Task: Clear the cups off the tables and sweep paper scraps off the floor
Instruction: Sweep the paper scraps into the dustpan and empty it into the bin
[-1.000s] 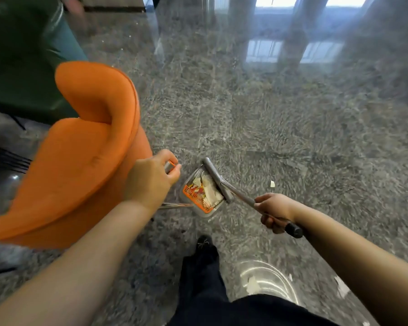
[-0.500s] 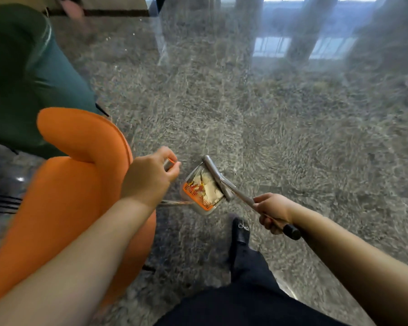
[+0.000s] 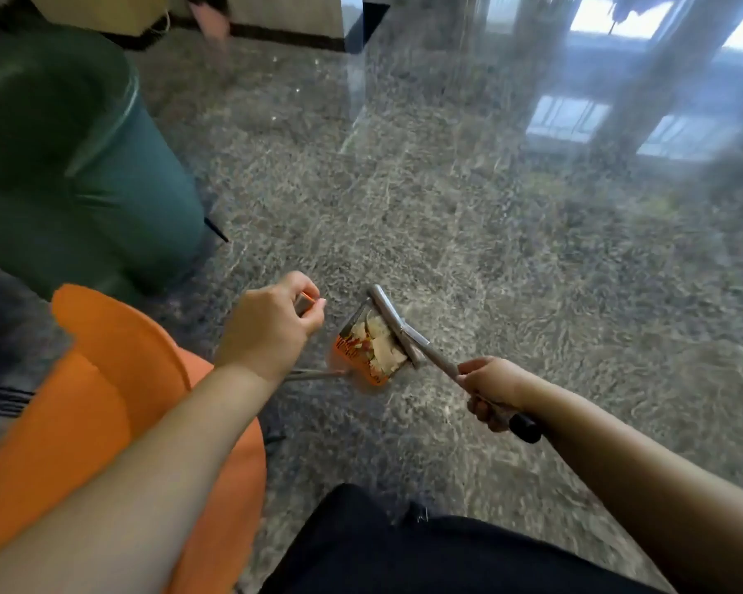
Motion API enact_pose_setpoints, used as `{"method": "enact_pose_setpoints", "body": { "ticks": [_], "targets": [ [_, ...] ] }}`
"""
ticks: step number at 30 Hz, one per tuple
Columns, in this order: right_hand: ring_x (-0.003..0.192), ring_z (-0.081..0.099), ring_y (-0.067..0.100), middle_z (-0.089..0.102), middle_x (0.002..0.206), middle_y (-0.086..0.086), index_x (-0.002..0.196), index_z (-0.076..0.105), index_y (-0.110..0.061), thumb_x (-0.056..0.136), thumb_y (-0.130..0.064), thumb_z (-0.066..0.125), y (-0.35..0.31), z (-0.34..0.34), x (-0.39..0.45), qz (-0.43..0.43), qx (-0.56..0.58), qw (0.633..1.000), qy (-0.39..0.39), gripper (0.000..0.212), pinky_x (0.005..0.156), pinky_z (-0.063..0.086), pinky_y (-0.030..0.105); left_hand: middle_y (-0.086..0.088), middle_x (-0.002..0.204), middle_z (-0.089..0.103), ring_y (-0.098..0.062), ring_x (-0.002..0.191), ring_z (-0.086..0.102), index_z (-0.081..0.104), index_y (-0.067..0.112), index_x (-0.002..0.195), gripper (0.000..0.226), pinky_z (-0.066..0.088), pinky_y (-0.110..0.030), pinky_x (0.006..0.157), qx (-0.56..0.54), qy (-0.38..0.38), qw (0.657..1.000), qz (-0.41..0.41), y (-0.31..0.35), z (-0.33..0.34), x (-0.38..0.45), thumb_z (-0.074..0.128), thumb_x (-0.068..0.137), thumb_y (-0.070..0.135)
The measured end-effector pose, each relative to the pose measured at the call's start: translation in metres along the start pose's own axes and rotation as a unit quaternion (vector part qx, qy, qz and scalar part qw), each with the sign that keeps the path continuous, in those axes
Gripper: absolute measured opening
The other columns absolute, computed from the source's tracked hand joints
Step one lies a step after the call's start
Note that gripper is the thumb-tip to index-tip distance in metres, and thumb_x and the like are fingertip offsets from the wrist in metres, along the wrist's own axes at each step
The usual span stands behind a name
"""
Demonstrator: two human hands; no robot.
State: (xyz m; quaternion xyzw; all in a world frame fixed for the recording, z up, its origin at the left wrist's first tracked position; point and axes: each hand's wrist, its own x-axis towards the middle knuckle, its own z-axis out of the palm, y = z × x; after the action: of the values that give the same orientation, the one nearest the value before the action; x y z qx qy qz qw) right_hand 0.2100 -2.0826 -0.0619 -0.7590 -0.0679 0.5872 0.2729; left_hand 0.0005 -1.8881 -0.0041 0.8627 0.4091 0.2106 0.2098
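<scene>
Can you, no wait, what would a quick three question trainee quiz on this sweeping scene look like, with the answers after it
1. True or false: the dustpan is empty.
2. Which hand holds the broom handle? A) left hand B) right hand C) neither
3. Fill in: the chair nearest the left hand is coloured ____.

Key:
1. False. Pale paper scraps lie in it.
2. B. The right hand has its grip round the broom handle, while the left hand holds the dustpan handle.
3. Orange. The orange chair is beside the left forearm; the green chair stands further off.
</scene>
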Motion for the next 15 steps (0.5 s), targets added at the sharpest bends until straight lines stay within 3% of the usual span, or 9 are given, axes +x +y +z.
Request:
{"method": "enact_pose_setpoints", "body": {
  "ticks": [3,7,15],
  "targets": [
    [0.029,0.035,0.012,0.04,0.039,0.001,0.101,0.053,-0.014,0.1,-0.014,0.041,-0.049,-0.015,0.037,-0.002,0.005,1.0,-0.003,0.012,0.039,0.033,0.015,0.007,0.067,0.065,-0.021,0.065,0.064,0.063,0.028,0.084,0.01,0.053,-0.032,0.06,-0.005,0.011,1.0,-0.017,-0.01,0.008,0.054,0.072,0.084,0.033],
    [0.03,0.036,0.012,0.04,0.04,0.001,0.105,0.055,-0.012,0.099,-0.014,0.039,-0.119,-0.027,0.091,-0.006,-0.005,1.0,-0.011,0.017,0.04,0.033,0.016,0.0,0.072,0.07,-0.024,0.068,0.066,0.065,0.027,0.085,0.009,0.056,-0.038,0.063,-0.007,0.015,1.0,-0.02,-0.031,0.02,0.137,0.072,0.084,0.032],
    [0.033,0.039,0.014,0.045,0.045,0.003,0.107,0.055,-0.014,0.096,-0.011,0.04,-0.264,-0.045,0.18,-0.01,-0.003,1.0,-0.003,0.018,0.04,0.034,0.018,0.001,0.071,0.069,-0.023,0.065,0.064,0.064,0.027,0.085,0.01,0.055,-0.04,0.06,0.0,0.01,1.0,-0.007,-0.067,0.029,0.309,0.072,0.084,0.033]
  ]
}}
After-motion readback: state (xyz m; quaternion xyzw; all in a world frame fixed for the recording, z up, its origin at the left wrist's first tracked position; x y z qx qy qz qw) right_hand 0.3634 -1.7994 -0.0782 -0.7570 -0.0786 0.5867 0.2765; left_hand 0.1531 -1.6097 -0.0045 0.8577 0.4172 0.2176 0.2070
